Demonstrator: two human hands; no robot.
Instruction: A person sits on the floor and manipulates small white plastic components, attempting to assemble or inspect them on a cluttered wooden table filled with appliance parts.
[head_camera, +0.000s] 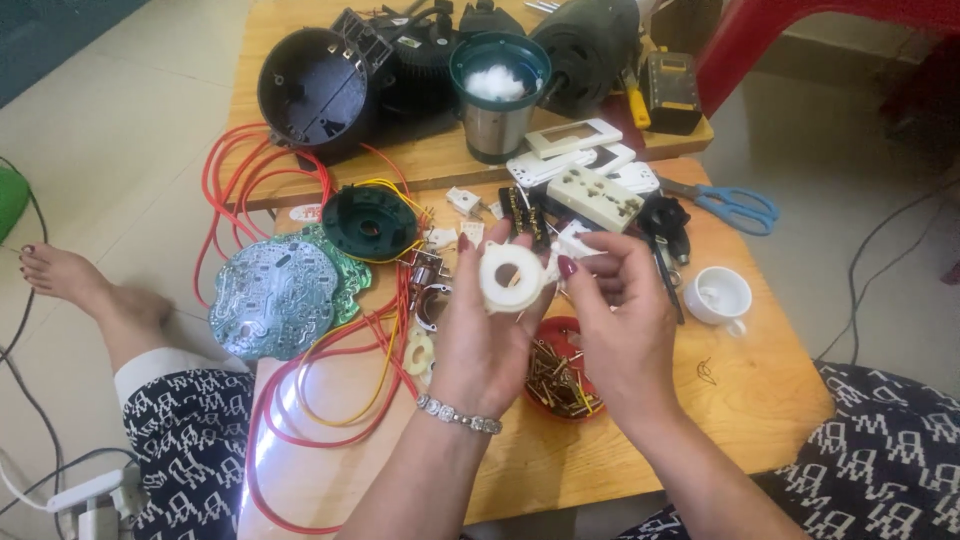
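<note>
My left hand (490, 340) grips a white plastic ring (511, 277) upright above the bench (740, 390); my right hand (620, 320) pinches a small white part (572, 243) just beside it. A red dish of screws (560, 375) sits beneath both hands.

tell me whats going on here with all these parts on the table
A person seated at a low wooden table holds a white plastic ring up in the left hand, while the right hand pinches a small white part right beside it. Below the hands sits a red dish of small metal pieces. Around them lie red and yellow wires, a round green circuit board, a white socket plate, blue scissors and a small white cup.
</note>
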